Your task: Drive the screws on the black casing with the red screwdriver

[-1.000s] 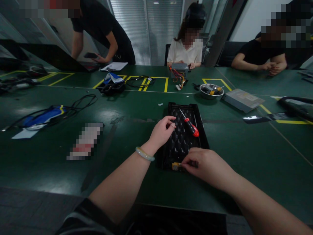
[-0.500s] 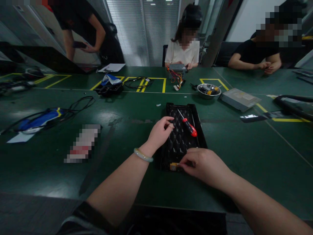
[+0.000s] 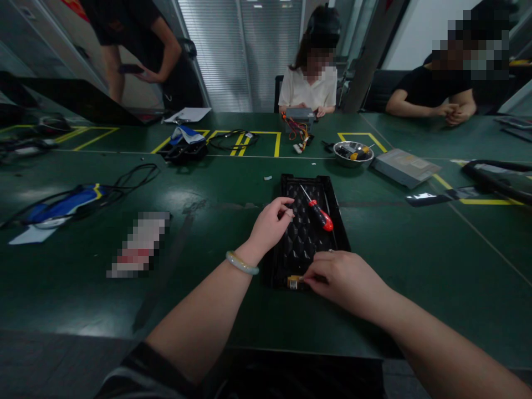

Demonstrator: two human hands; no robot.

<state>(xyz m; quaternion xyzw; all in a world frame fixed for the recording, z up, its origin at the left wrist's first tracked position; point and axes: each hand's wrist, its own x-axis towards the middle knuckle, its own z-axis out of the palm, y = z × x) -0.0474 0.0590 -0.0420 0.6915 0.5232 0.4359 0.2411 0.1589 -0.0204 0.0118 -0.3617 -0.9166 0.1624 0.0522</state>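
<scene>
A shallow black tray [image 3: 305, 238] with a studded floor lies on the table before me. Over its left edge rests my left hand [image 3: 272, 221], with loosely curved fingers, thumb and forefinger slightly apart, and nothing visible between them. At the near end of the tray, my right hand [image 3: 347, 277] pinches the right end of a small yellow part with a metallic face [image 3: 294, 282]. Its exact kind is too small to make out. A screwdriver [image 3: 321, 215] with a red and black handle lies slanted in the tray, between the two hands and farther back.
Behind the tray stand a metal bowl [image 3: 353, 154] of small parts and a flat grey metal case [image 3: 405, 167]. A power supply [image 3: 299, 117] with coloured wires sits before a seated person. Cables and a blue item [image 3: 64, 204] lie left. Other people are across the table.
The view has shifted very slightly. Both hands keep nearly the same place, the right one still pinching the small yellow part, which looks slightly turned. The screwdriver stays put in the tray.
</scene>
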